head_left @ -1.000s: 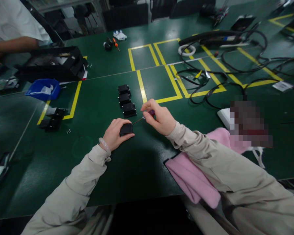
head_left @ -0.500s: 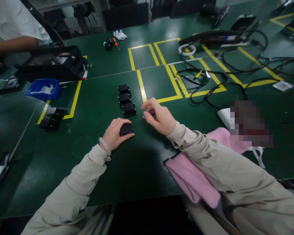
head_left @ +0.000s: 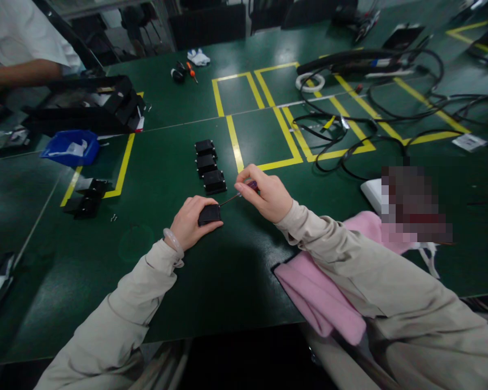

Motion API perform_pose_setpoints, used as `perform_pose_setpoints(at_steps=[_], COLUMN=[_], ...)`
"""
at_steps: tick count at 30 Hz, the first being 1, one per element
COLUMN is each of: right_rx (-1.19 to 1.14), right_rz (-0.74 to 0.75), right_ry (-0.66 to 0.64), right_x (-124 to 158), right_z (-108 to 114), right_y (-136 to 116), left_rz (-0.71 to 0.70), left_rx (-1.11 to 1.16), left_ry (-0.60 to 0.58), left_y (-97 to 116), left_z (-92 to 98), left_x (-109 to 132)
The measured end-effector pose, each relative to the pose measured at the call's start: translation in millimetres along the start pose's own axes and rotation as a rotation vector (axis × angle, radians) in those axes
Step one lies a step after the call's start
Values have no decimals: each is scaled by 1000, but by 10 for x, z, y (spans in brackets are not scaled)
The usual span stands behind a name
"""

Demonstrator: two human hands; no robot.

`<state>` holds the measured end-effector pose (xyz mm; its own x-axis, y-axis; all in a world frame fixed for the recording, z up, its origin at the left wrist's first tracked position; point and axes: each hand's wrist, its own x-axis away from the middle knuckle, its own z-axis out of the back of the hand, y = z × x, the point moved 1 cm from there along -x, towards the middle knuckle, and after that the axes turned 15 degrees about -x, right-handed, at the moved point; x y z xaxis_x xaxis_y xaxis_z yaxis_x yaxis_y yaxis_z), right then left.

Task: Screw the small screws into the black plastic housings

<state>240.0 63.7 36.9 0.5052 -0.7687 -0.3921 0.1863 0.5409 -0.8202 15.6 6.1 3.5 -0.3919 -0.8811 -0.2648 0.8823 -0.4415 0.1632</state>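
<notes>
Fingers of my L hand are curled over a small black box, thumb along its near side, pressing it flat on the worktop. The box sits about mid-worktop, a bit toward the near edge. R hand fingers are pinched tight round the purple handle of a thin screwdriver; its shaft slants down & left w/ the tip at the box's far-right corner. Can't tell if the tip is seated in a screw, too small.

Just beyond the box, toward the far edge, is a row of 3 more black boxes, close together, beside a yellow tape line. Near my R forearm a pink cloth hangs over the near edge. Toward the left edge: black parts, a couple of tiny screws just beside them, a blue tray & a black fixture further back. Black cables sprawl over the far-right part, w/ a white tape roll among them. A co-worker's arm shows at the far-left corner, well apart from my hands
</notes>
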Motion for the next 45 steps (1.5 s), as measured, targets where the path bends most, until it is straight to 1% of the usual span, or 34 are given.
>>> perform_pose_setpoints(at_steps=[3, 8, 11, 15, 23, 28, 34, 39, 45], right_rx=[3, 1, 6, 7, -4, -15, 20, 6, 4], right_rz=[18, 36, 22, 23, 32, 66, 13, 18, 15], right_ry=[13, 15, -3, 11, -5, 22, -20, -13, -33], right_x=[4, 2, -2, 0, 3, 14, 10, -1, 2], right_z=[-5, -2, 2, -4, -4, -13, -2, 5, -2], right_y=[3, -4, -4, -6, 16, 11, -5, -24, -15], left_rz=[-5, 23, 14, -4, 16, 8, -16, -4, -31], left_rx=[4, 3, 4, 5, 3, 1, 12, 1, 10], left_ry=[2, -28, -16, 7, -11, -18, 3, -5, 31], left_y=[3, -2, -3, 0, -4, -6, 0, 1, -8], left_z=[6, 6, 3, 4, -5, -1, 6, 3, -2], left_x=[-2, -5, -2, 0, 0, -6, -6, -5, 1])
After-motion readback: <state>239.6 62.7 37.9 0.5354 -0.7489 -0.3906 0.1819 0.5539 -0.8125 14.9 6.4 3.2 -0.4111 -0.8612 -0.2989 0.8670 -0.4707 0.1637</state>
